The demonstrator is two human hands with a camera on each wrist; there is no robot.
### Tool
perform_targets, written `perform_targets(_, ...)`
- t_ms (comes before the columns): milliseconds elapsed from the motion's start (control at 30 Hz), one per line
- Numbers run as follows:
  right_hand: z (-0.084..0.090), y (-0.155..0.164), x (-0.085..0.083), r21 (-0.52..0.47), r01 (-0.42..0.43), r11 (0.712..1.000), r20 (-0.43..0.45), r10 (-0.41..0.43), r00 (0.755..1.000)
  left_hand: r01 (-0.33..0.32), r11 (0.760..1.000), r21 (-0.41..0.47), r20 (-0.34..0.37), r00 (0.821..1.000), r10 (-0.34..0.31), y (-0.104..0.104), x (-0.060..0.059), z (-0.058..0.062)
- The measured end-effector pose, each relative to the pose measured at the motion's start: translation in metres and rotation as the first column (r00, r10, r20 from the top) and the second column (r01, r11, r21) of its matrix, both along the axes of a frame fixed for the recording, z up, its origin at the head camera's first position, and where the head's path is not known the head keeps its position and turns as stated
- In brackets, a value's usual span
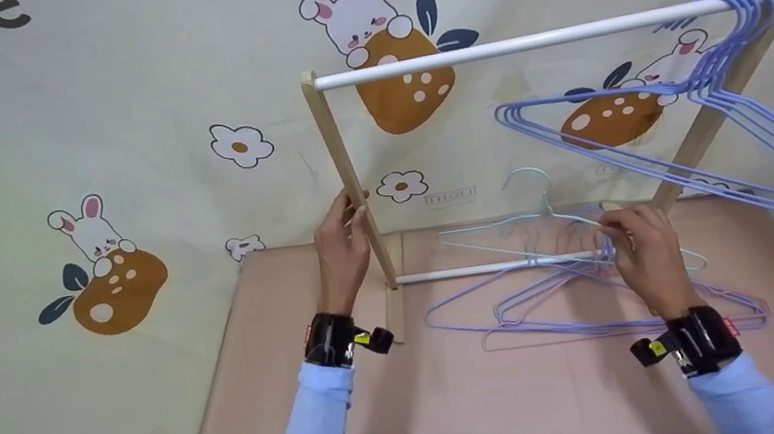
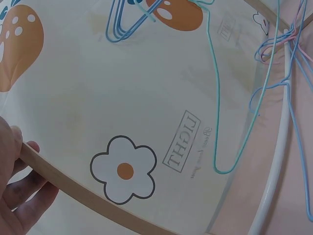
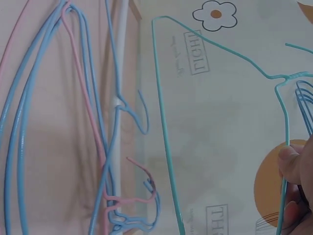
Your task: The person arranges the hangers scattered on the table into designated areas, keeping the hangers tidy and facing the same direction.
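A small wooden clothes rack stands on the pink table (image 1: 461, 418). My left hand (image 1: 343, 242) grips its left post (image 1: 349, 177), and the fingers (image 2: 17, 196) curl round the post (image 2: 83, 192). My right hand (image 1: 631, 239) pinches the wire of a teal hanger (image 1: 509, 224) just above the rack's lower white rod (image 1: 470, 271). In the right wrist view the thumb (image 3: 292, 164) presses on the teal hanger (image 3: 161, 122). The teal hanger (image 2: 215, 98) stands tilted, its hook up.
Several blue hangers (image 1: 745, 121) hang at the right end of the top white rod (image 1: 521, 43). Blue and pink hangers (image 1: 566, 305) lie tangled on the table under the lower rod (image 3: 122, 73). A bunny-print backdrop (image 1: 123, 171) rises behind.
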State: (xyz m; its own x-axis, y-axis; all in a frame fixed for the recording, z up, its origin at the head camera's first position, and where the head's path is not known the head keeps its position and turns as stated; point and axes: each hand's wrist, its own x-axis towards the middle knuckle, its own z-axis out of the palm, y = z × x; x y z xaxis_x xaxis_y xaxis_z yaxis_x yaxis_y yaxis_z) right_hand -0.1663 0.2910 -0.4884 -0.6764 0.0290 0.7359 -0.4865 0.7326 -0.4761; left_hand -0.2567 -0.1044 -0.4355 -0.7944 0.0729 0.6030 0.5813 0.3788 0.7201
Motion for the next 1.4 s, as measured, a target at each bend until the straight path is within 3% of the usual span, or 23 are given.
perform_targets(667,0.051,0.011,0.007,-0.041,0.098,0.994,-0.088,-0.101,0.991,-0.011,1.000,-0.001,-0.008,1.000,0.011,-0.001,0.001,0.001)
perform_targets(1067,0.085,0.017,0.014,-0.081,0.143,0.986,-0.180,-0.155,0.971,-0.006,1.000,0.003,0.019,1.000,0.006,0.000,0.001,0.000)
perform_targets(1400,0.104,0.026,0.021,-0.141,0.245,0.959,-0.211,-0.271,0.939,-0.006,1.000,0.018,0.007,1.000,0.006,0.002,-0.002,-0.001)
